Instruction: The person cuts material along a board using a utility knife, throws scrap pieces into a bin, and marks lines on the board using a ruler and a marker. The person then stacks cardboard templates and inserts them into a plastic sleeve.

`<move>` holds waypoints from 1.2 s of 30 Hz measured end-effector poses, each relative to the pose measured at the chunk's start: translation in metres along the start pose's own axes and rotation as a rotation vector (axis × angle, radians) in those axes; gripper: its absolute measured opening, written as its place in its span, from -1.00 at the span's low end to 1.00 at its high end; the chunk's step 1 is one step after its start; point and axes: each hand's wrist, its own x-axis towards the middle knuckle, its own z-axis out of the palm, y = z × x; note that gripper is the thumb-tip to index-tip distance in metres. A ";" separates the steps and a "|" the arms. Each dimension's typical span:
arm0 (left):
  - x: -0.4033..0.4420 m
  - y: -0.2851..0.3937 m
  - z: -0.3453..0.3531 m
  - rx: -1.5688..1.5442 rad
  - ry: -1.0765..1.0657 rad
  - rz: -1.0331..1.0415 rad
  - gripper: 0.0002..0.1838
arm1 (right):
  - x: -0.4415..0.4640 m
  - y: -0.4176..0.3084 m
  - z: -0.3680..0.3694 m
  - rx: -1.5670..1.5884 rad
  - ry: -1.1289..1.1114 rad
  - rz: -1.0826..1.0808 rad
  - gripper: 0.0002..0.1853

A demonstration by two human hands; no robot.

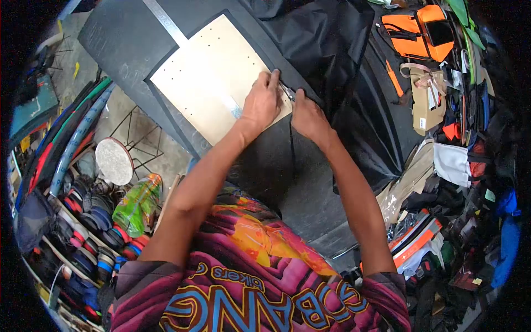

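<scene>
A bright shirt was closest, at 6 o'clock, all pink, orange and black with big letters. Two bare arms reached up from it toward 12. The left hand lay near 12 o'clock with its fingers stretched out. It pressed on a pale board and was not curled around anything. The right hand, near 1 o'clock, was curled around a slim tool right beside the board's edge.

The board lay at 11 o'clock, on a black sheet on a dark table. It looked light, stiff and hard to break, but maybe a bit slidey. A flat hand near the edge seemed a good way to pin it; for lifting, two far-apart sides seemed best to hold. It was cream, with four straight sides and small dark dots in little groups. A shiny metal strip met its upper side at 11 o'clock. The glare was strong, so I couldn't tell if the strip went across the board.

Farther off, wrinkly black cloth lay at 1 o'clock, and an orange bag sat near 2.
</scene>
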 end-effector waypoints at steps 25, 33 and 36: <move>0.008 0.006 0.002 0.076 -0.084 -0.131 -0.01 | -0.030 0.024 0.021 0.016 0.146 -0.089 -0.78; 0.010 0.012 -0.003 0.076 -0.106 -0.159 -0.01 | -0.044 0.031 0.023 0.027 0.146 -0.068 -0.77; 0.006 0.012 0.000 0.074 -0.111 -0.154 0.00 | -0.056 0.035 0.026 0.024 0.093 -0.004 -0.77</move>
